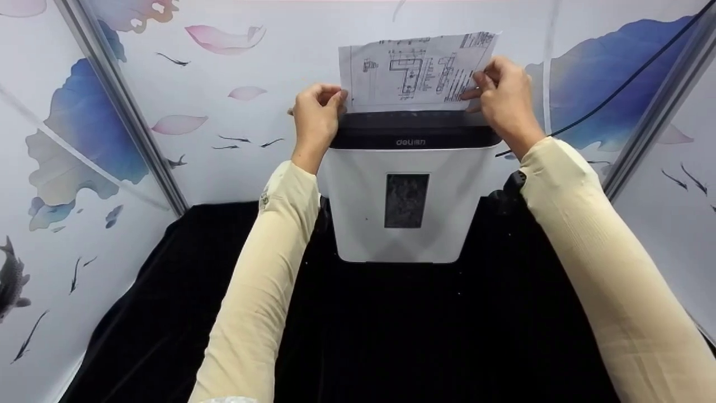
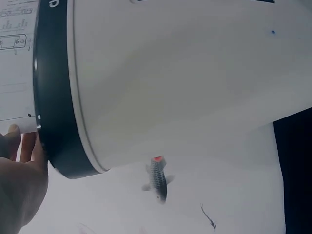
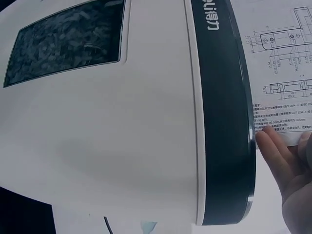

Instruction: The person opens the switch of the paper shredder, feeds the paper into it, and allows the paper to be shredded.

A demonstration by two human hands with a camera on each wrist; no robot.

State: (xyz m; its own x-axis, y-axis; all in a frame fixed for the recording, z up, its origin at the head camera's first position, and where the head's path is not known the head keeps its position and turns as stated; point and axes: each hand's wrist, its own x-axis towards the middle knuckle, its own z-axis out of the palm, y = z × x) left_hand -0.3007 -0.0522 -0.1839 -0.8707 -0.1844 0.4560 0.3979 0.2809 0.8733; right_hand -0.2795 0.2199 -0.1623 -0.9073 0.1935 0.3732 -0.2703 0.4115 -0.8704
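Note:
A sheet of paper (image 1: pixel 417 73) printed with a technical drawing stands upright over the dark top of a white paper shredder (image 1: pixel 358 196). Its lower edge meets the shredder's top in the head view. My left hand (image 1: pixel 318 115) pinches the sheet's left edge between thumb and fingers, close above the black rim. At the opposite edge my right hand (image 1: pixel 506 92) pinches the paper, with some fingers behind it. The right wrist view shows fingertips (image 3: pixel 265 136) on the sheet right beside the black lid (image 3: pixel 226 122). Through the shredder's dark window (image 3: pixel 68 41) pale shreds show.
Black cloth (image 1: pixel 391 330) covers the surface under the shredder. White panels with painted petals and fish (image 1: pixel 235 140) stand behind and at both sides, framed by metal posts (image 1: pixel 128 112). A black cable (image 1: pixel 621 95) runs down at the right toward the shredder. Dark objects (image 1: pixel 506 196) lie beside its right side.

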